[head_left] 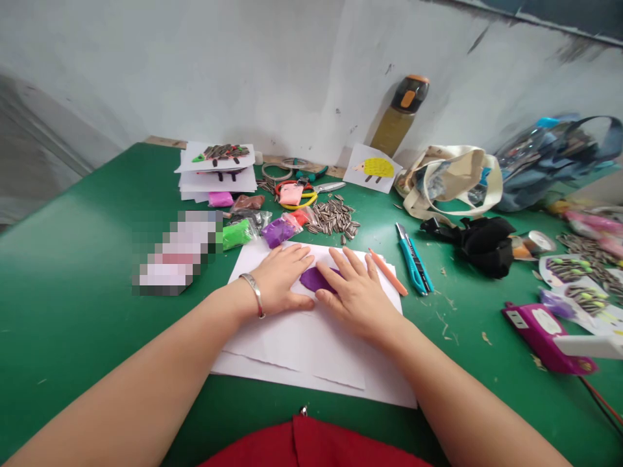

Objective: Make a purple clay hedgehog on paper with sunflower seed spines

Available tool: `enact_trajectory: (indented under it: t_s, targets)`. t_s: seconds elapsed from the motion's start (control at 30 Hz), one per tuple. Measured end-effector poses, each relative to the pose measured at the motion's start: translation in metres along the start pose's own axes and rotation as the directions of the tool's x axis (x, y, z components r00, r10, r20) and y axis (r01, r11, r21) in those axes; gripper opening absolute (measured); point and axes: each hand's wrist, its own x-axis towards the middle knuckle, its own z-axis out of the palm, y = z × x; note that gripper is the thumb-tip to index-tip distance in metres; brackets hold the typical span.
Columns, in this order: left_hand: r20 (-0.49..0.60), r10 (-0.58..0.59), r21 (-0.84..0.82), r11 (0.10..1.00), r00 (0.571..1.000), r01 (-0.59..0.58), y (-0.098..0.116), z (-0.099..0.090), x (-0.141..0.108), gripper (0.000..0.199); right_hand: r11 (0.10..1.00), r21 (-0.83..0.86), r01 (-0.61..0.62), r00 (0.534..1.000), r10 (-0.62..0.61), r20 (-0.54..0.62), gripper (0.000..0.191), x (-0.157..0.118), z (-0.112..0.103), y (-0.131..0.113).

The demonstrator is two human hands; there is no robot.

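A flattened piece of purple clay [315, 279] lies on the white paper [302, 350] in front of me. My left hand [280, 280] rests palm down on the sheet at the clay's left, fingers stretched out. From the other side my right hand [357, 295] lies spread, its fingers partly over the clay and hiding some of it. Just beyond that hand, an orange stick-like tool [388, 272] sits on the paper's right edge. A teal utility knife [415, 261] is on the green table further right. Behind the paper are bags of purple clay [281, 229] and green clay [236, 234].
Sunflower seeds [335, 217] are heaped behind the paper, near scissors [328, 187]. Seed-decorated hedgehog cards [221, 155] are stacked at back left. A bottle [400, 113] leans on the wall beside a yellow hedgehog drawing [374, 168]. A canvas bag [448, 181] and magenta device [545, 334] stand right.
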Motion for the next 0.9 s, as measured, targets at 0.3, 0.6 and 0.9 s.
enact_trajectory:
  t_s: [0.3, 0.6, 0.9]
  targets:
    - [0.074, -0.057, 0.023, 0.998, 0.996, 0.056, 0.001, -0.001, 0.0, 0.081, 1.0, -0.008, -0.022, 1.0, 0.022, 0.001, 0.053, 0.0, -0.004, 0.003]
    - [0.09, -0.082, 0.037, 0.996, 0.993, 0.079, 0.004, -0.005, -0.001, 0.081, 0.997, -0.028, -0.072, 0.997, 0.072, -0.004, 0.054, -0.004, -0.005, 0.01]
    - [0.106, -0.092, 0.069, 0.994, 0.99, 0.085, 0.003, -0.004, -0.002, 0.086, 0.993, -0.062, -0.098, 0.993, 0.101, 0.06, 0.057, -0.013, -0.018, 0.012]
